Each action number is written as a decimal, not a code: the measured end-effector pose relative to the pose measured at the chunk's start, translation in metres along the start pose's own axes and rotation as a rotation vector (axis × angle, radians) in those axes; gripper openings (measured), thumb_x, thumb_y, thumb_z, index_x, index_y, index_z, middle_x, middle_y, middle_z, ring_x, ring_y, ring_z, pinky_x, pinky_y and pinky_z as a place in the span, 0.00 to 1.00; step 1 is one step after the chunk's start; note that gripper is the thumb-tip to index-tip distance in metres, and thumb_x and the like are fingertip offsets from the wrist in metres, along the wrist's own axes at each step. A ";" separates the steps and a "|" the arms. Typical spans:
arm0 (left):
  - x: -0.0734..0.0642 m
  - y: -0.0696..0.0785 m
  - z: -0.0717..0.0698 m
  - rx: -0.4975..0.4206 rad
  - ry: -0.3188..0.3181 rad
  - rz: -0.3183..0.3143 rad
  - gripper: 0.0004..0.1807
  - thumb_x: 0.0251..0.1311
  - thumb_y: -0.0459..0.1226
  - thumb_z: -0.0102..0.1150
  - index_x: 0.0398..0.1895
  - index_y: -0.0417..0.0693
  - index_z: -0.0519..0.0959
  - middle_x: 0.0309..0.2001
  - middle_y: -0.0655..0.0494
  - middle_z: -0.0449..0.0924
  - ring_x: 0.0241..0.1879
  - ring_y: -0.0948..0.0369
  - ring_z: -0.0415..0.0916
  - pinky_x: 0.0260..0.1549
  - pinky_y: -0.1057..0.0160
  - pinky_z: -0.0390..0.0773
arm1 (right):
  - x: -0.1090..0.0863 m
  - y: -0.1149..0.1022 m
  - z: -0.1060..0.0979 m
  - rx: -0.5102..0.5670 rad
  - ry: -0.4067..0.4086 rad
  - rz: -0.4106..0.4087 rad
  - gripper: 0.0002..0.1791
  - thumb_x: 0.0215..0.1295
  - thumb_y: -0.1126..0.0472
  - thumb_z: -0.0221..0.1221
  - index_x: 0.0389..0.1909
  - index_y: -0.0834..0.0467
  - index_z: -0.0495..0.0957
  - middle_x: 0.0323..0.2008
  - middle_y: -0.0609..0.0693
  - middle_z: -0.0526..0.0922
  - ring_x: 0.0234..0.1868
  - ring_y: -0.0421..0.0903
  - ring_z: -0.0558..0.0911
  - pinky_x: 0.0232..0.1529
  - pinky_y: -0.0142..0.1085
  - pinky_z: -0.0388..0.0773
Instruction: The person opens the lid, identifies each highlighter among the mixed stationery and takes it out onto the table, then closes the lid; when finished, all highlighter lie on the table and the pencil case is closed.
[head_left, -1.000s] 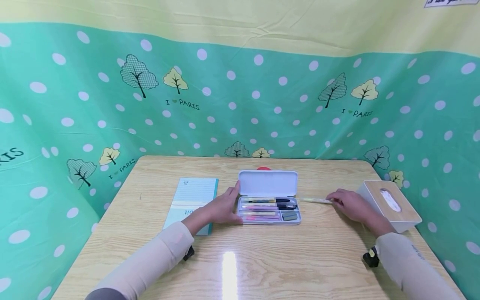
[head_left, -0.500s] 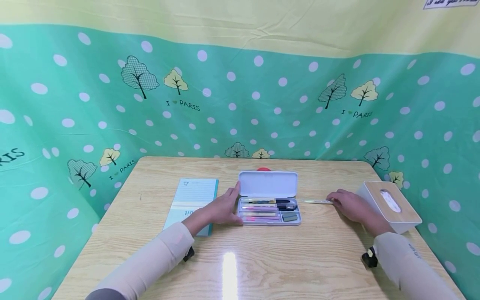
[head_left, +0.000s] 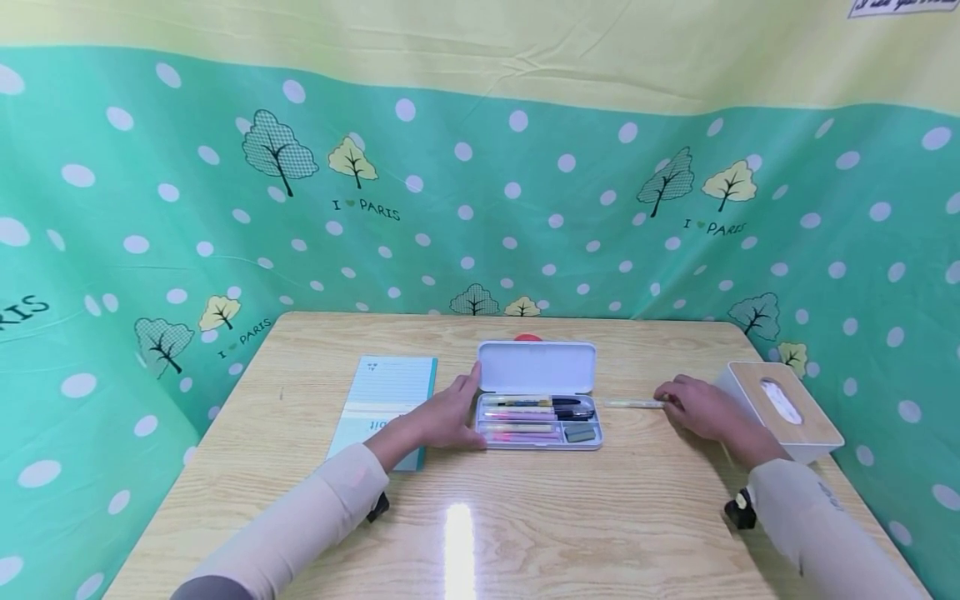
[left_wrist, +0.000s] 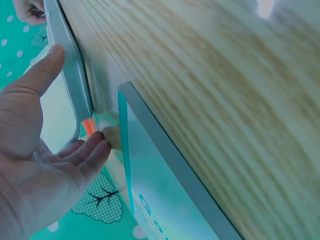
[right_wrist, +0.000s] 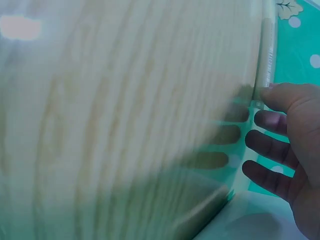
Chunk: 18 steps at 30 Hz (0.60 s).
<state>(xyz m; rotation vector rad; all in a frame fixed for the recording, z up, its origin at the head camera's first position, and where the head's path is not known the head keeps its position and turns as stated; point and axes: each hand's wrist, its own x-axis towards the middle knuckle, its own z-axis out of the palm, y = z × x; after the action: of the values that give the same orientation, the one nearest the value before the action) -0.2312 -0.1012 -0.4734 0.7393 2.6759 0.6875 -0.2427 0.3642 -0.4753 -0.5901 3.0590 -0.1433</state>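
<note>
A white pencil case lies on the table with its lid raised. Several pens and a grey eraser are inside. My left hand rests at the case's left end, its thumb by the front corner and a finger by the lid's edge. In the left wrist view the thumb touches the case's side, with the other fingers loosely bent. To the right of the case, my right hand pinches the right end of a slim pale pen, which lies flat along the tabletop.
A light blue notebook lies left of the case, partly under the left forearm. The tissue box with a wooden top stands right of the right hand. A red object shows behind the lid. A green curtain backs the table.
The pen has turned slightly and shifted a little right, away from the case, in the right hand's fingers. The left hand and the case have stayed in place.
</note>
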 end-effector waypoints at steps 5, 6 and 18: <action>0.000 0.000 0.000 0.000 0.001 0.001 0.75 0.51 0.56 0.77 0.82 0.47 0.26 0.79 0.38 0.52 0.70 0.42 0.69 0.72 0.49 0.70 | 0.003 -0.003 -0.007 0.000 -0.006 0.005 0.10 0.69 0.61 0.61 0.49 0.56 0.84 0.37 0.51 0.83 0.38 0.48 0.83 0.44 0.52 0.85; 0.000 0.000 0.000 0.000 0.001 0.000 0.75 0.51 0.56 0.77 0.82 0.47 0.26 0.79 0.38 0.52 0.70 0.42 0.69 0.72 0.49 0.70 | 0.004 -0.004 -0.008 0.002 -0.002 0.003 0.11 0.69 0.61 0.61 0.49 0.57 0.84 0.38 0.51 0.83 0.38 0.48 0.83 0.44 0.52 0.85; 0.000 0.001 -0.001 -0.001 0.003 0.002 0.74 0.51 0.56 0.76 0.82 0.47 0.26 0.79 0.38 0.53 0.71 0.43 0.68 0.72 0.49 0.70 | 0.021 -0.042 -0.024 0.042 0.084 -0.069 0.12 0.70 0.62 0.60 0.52 0.58 0.84 0.37 0.49 0.84 0.36 0.45 0.83 0.39 0.47 0.85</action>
<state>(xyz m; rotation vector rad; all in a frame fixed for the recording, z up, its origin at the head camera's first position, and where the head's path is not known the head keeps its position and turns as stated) -0.2307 -0.1009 -0.4718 0.7415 2.6782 0.6908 -0.2479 0.3194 -0.4475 -0.7057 3.1087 -0.2390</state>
